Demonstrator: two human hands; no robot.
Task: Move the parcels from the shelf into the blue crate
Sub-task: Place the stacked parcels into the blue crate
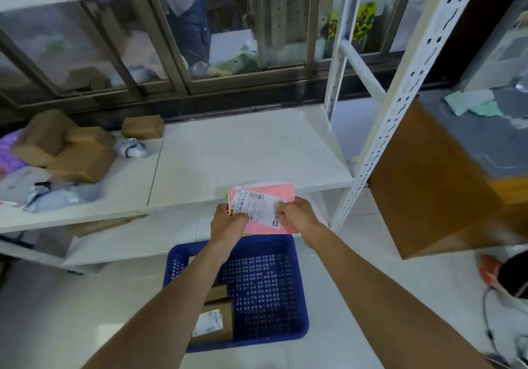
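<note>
Both hands' fingers pinch a flat pink parcel (271, 197), left hand (228, 220) and right hand (300, 214) at opposite ends; its long axis runs between them, above the perforated blue crate (288, 243).

Flat pink parcel (274, 197) with white label, tilted above the blue crate (297, 271).

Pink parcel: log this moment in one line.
pink parcel held by left hand and right hand | above blue crate | brown boxes on shelf
</note>
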